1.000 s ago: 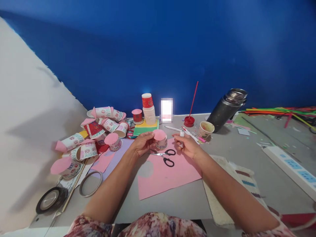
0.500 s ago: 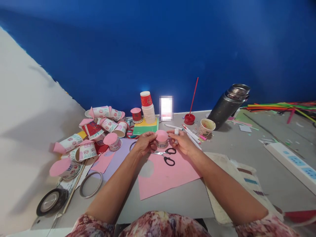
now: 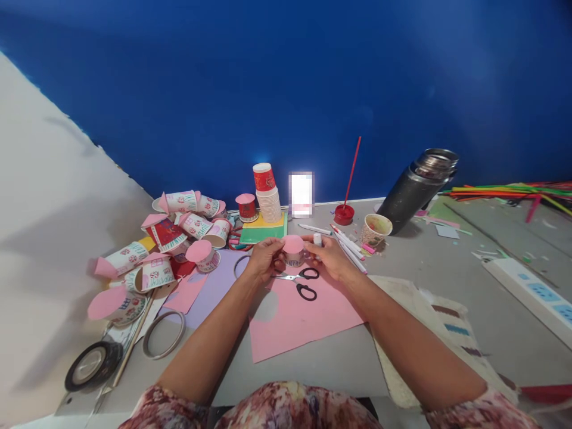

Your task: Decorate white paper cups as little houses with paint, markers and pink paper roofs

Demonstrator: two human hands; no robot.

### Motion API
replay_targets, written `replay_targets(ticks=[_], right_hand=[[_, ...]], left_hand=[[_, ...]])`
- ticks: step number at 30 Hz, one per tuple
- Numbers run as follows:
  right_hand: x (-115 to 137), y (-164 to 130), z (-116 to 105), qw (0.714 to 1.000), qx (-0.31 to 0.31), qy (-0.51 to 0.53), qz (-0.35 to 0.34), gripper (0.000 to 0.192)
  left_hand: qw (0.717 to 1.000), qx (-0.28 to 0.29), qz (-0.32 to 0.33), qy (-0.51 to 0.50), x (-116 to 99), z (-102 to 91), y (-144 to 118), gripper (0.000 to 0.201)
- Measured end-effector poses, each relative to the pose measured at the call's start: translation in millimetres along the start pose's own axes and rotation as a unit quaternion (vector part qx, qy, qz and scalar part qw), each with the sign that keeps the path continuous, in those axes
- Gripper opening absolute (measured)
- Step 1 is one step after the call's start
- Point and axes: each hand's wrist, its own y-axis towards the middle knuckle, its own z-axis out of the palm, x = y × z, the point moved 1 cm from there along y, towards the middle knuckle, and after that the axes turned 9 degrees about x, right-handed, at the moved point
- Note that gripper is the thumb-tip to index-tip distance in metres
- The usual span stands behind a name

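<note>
Two hands meet over the table: the left hand (image 3: 263, 257) and the right hand (image 3: 328, 257), with one pink-capped cup (image 3: 294, 250) between them. One pair of scissors (image 3: 300, 282) lies on one pink sheet (image 3: 304, 319). At ten o'clock sprawls a heap of decorated cups (image 3: 172, 244), roughly ten, hard to count exactly. At twelve stands one stack of cups (image 3: 268, 193). One flask (image 3: 413, 190) leans at two o'clock. Two tape rings (image 3: 163, 333) lie at eight.

No lettering can be read anywhere. The small paper cup with a pink paper lid (image 3: 294, 251) and the heaped printed paper cups (image 3: 179, 229) carry red and green patterns too small to make out.
</note>
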Motion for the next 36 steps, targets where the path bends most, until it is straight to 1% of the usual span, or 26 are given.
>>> replay_targets(ticks=[4,11,15,17,20,23,27,29,32,36], right_hand=[[-1.6,3.2,-1.9,1.0,-0.008,-0.017,-0.004,0.042],[-2.2,8.4,1.4,0.998,-0.02,-0.054,-0.007,0.037],[-0.6,7.1,1.5,0.997,-0.018,-0.073,-0.009,0.038],[0.4,6.0,1.4,0.996,-0.018,-0.084,-0.01,0.039],[1.0,4.9,1.4,0.995,-0.021,-0.101,-0.013,0.041],[1.7,3.9,0.9,0.992,-0.032,-0.123,-0.025,0.044],[5.7,1.5,-0.2,0.981,-0.06,-0.173,-0.064,0.047],[8.0,0.5,0.0,0.974,-0.06,-0.201,-0.082,0.046],[8.9,0.0,1.2,0.968,-0.041,-0.23,-0.095,0.042],[5.2,0.9,1.2,0.964,-0.013,-0.25,-0.095,0.04]], left_hand=[[0.999,-0.017,0.025,0.015,2.7,1.3,2.2,0.049],[0.996,-0.035,0.05,0.061,6.4,-0.8,4.9,0.048],[0.99,-0.046,0.081,0.108,11.0,-3.0,5.2,0.042],[0.981,-0.061,0.118,0.142,11.9,-4.6,4.4,0.039],[0.958,-0.082,0.181,0.205,9.8,-6.7,1.0,0.041],[0.935,-0.082,0.219,0.265,6.3,-6.7,-3.7,0.037],[0.92,-0.07,0.227,0.313,5.2,-4.3,-7.9,0.035],[0.916,-0.068,0.223,0.325,6.1,-3.4,-8.9,0.034],[0.914,-0.07,0.218,0.335,7.5,-3.1,-9.9,0.032],[0.913,-0.073,0.213,0.339,8.7,-3.3,-10.5,0.031]])
